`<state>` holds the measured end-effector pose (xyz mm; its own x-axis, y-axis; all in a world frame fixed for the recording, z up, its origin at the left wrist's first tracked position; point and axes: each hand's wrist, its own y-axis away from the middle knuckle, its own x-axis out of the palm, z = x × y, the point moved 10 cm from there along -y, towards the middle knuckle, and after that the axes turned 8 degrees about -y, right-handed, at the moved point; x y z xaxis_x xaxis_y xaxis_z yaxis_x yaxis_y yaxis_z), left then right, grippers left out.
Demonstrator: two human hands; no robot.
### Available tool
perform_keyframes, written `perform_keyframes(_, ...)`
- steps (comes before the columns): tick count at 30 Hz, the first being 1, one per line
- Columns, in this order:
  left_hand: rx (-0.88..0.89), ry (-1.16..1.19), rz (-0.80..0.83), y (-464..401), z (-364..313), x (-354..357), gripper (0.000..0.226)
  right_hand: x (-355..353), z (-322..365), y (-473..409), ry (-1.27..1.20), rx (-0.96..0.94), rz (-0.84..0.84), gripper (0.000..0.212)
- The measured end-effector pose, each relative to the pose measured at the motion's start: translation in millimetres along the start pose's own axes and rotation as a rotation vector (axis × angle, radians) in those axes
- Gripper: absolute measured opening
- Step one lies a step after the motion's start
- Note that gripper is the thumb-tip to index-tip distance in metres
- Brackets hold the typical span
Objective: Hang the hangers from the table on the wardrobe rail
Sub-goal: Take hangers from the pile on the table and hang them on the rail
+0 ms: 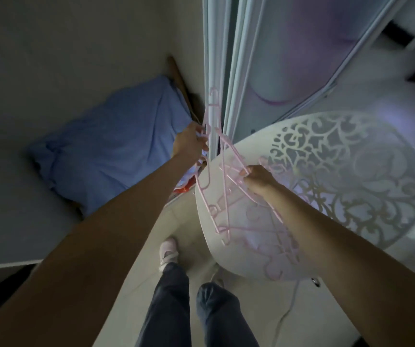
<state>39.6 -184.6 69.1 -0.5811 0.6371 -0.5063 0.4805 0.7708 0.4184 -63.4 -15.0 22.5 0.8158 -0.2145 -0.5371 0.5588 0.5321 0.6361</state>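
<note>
L hand (pixel 191 141) grips 1 pink hanger (pixel 210 116), R hand (pixel 259 179) pinches bundle (pixel 226 196) over round table (pixel 351 176); next: hook onto unseen rail

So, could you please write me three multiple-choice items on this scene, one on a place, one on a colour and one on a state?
1. Where does the blue pillow lie?
A. On the round white table with the cut-out pattern
B. To the left of the white wardrobe door frame
C. Under the person's pink shoe

2. What colour are the thin plastic hangers?
A. Pink
B. Black
C. Green

3. What is the right hand doing?
A. Resting flat on the table
B. Hanging idle at the person's side
C. Gripping a bunch of hangers above the table

Answers:
1 B, the pillow sits by the wall, left of the door frame.
2 A, every hanger is pale pink.
3 C, its fingers curl round the hangers, while the left hand holds one by the frame.
</note>
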Motion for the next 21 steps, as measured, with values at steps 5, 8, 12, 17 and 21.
perform_keyframes(5,0.017,-0.070,-0.057,21.7,-38.1,-59.9,0.010,1.4,49.5,26.9,-0.044,-0.052,0.033,0.032)
perform_keyframes(8,0.085,-0.060,-0.139,35.6,-65.6,-106.6,0.014,-1.0,72.9,45.0,0.068,-0.083,0.015,0.040)
perform_keyframes(12,0.074,-0.096,-0.155,48.8,-74.9,-142.4,0.009,-9.4,98.2,53.5,0.065,-0.004,-0.074,0.041)
perform_keyframes(17,0.018,-0.171,-0.193,62.6,-75.4,-179.6,0.013,1.1,153.1,71.1,-0.498,0.026,0.089,0.016)
perform_keyframes(21,-0.026,-0.048,-0.046,67.4,-78.1,-190.0,0.019,17.8,200.1,82.7,-0.620,-0.038,0.210,0.012)
